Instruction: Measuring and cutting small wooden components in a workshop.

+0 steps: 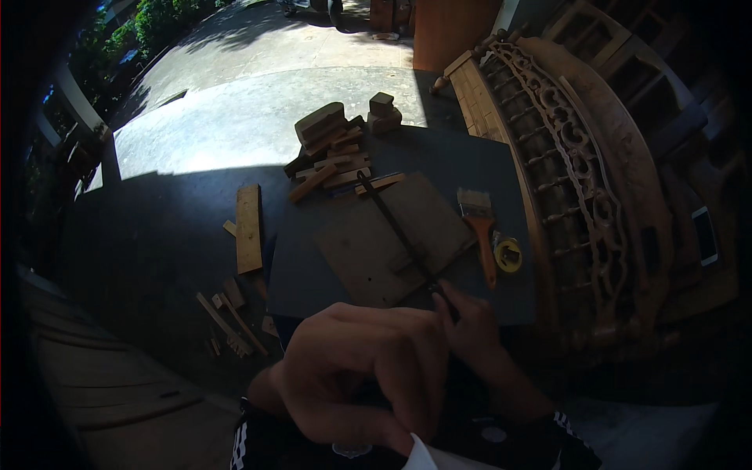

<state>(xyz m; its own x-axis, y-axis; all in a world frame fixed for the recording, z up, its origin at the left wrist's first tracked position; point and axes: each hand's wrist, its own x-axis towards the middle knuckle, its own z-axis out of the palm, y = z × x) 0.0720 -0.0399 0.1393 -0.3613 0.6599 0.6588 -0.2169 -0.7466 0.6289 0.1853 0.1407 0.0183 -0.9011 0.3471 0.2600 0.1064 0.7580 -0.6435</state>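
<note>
Sunlit concrete [235,117] spreads beyond the shade, with one dark table [489,168] in front of you. On it you have one flat board [352,243], one long dark rod [389,219], one brush [484,243] with an orange handle, one yellow roll [510,266], two stacked blocks [384,120] and a wood pile [337,153] whose pieces overlap too much to count. Your right hand [470,325] has its fingers closed round the near end of the rod, which slants across the board, its far end by the pile. One small wood piece [403,265] lies on the board beside the rod. Your left hand [360,368] is nearest the camera, fingers curled inward; its thumb meets a white sheet [427,454], but you cannot tell whether it is pinched. That hand hides part of the table's near edge. Brush and roll lie just beside each other to the right. One plank [249,227] is on the floor at left; one carved wooden bench [587,180] stands along the right, with one phone [705,235] beyond it.
</note>
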